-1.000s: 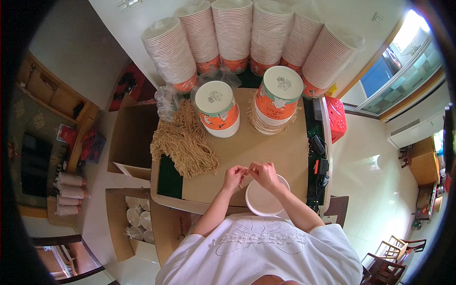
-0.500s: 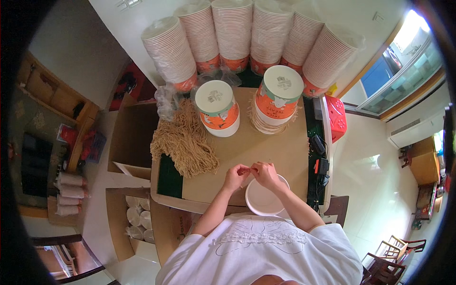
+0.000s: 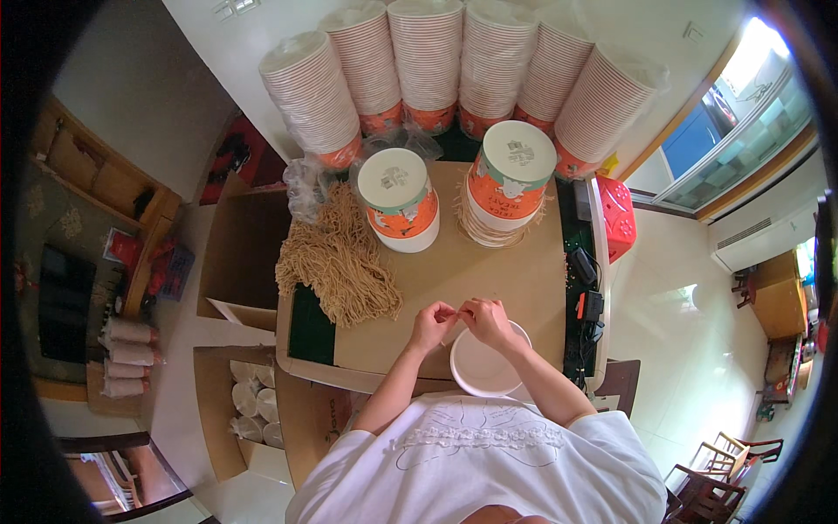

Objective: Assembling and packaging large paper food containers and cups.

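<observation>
Above the front edge of the table, my left hand (image 3: 431, 326) and my right hand (image 3: 489, 320) meet with their fingertips pinched together. Whatever they pinch is too small to make out. Just below my right hand is a white paper bucket (image 3: 476, 365), its open mouth facing up and partly covered by my right wrist. Beyond my left hand lies a loose heap of tan paper cords (image 3: 336, 262). Two upturned orange, green and white stacks of buckets stand farther back, a left stack (image 3: 401, 225) and a right stack (image 3: 513, 188); tan cords hang around the right one.
Tall plastic-wrapped stacks of white buckets (image 3: 428, 61) line the back wall. Black cabled devices (image 3: 591, 306) lie along the table's right edge, near a red plastic stool (image 3: 616, 218). On the left floor, an open cardboard box (image 3: 218, 410) holds white wrapped items.
</observation>
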The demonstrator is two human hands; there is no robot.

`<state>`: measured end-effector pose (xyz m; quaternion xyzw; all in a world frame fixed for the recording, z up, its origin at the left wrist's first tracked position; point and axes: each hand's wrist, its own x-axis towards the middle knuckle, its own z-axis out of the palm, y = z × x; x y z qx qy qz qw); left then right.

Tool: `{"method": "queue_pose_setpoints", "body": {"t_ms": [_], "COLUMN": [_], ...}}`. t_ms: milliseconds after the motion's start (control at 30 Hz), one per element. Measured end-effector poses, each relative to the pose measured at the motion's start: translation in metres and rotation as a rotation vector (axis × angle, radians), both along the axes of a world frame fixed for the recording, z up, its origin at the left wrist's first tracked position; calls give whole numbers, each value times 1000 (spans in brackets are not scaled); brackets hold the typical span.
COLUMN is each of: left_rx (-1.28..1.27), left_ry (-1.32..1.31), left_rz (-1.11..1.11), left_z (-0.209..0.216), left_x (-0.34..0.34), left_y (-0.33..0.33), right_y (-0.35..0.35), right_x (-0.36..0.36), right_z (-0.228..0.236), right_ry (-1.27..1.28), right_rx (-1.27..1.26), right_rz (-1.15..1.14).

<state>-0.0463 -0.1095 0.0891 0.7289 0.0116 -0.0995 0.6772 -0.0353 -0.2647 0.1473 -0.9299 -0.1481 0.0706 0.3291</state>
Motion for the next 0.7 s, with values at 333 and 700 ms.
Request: {"method": "queue_pose_setpoints", "body": {"t_ms": [333, 700], "left_rx": [-46, -339], "left_ry": [161, 468], "left_rz": [-13, 42], "left_z": [5, 22], "left_x": [-1, -1], "left_y": [9, 14], "right_y": [2, 5], "right_x": [1, 3], "right_z": [12, 3], "right_ry": [53, -8], "right_rx": [31, 117], "right_rz": [12, 20]}}
